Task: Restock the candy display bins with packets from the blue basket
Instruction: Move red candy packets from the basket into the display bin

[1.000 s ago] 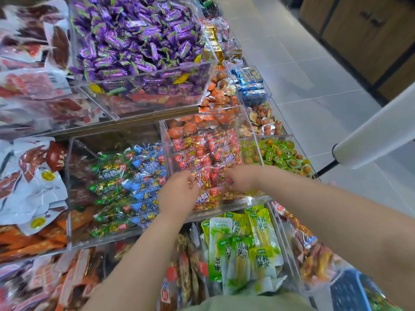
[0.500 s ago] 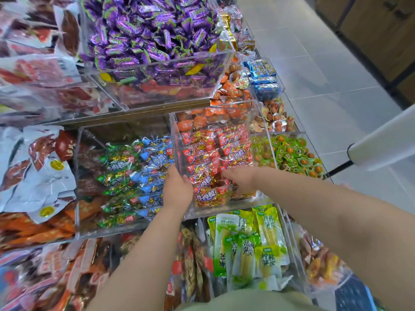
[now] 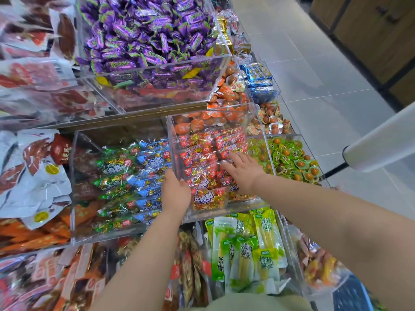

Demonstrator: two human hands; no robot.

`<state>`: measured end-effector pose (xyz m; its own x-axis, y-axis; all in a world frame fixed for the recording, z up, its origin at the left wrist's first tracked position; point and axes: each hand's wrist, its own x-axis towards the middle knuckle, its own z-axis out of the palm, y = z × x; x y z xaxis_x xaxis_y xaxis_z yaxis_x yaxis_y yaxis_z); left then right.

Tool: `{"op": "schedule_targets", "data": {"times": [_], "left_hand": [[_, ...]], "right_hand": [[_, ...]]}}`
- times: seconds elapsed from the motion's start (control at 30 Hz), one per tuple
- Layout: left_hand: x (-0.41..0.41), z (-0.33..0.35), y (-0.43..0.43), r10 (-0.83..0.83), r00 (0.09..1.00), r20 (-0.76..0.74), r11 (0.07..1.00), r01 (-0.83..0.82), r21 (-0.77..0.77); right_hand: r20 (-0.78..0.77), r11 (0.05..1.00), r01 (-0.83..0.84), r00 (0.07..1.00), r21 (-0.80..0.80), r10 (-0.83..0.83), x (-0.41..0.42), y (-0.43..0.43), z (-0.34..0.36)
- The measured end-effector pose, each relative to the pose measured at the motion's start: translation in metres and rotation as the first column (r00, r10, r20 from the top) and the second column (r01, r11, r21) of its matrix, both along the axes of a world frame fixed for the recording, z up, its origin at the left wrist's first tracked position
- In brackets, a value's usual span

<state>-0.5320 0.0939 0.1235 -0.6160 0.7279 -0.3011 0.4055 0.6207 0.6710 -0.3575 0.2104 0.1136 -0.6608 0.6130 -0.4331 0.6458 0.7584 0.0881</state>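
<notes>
Since a second ago the right hand has slid from the front edge deeper into the bin, while the left hand stays at the same corner. At the left edge of the frame lie white-and-red plastic pouches (image 3: pixel 33 176). Next to them, left of centre, a clear box (image 3: pixel 74 187) holds rows of green and blue foil packets (image 3: pixel 134 176). The left hand (image 3: pixel 176 193) grips the left wall of the clear acrylic bin (image 3: pixel 202 215) near its front corner, thumb over the edge; its fingers are hidden behind the wall. This bin sits at the centre of the frame, filled with shiny red foil packets (image 3: pixel 197 158). The right hand (image 3: pixel 242 169) lies flat on those packets, fingers spread. Right of it is a compartment of round green-wrapped sweets (image 3: pixel 292 160). A corner of the dark blue mesh basket (image 3: pixel 352 295) shows at the lower right edge, well apart from both hands.
</notes>
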Motion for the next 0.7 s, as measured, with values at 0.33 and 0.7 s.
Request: {"op": "schedule_targets", "data": {"times": [0.33, 0.7], "left_hand": [[-0.002, 0.004, -0.002, -0.033, 0.999, 0.031, 0.999, 0.033, -0.005], [0.015, 0.021, -0.022, 0.057, 0.996, 0.064, 0.980, -0.068, 0.185]], "right_hand": [[0.017, 0.989, 0.143, 0.990, -0.045, -0.142, -0.002, -0.002, -0.010], [-0.410, 0.941, 0.298, 0.847, -0.163, -0.339, 0.047, -0.049, 0.056]]}}
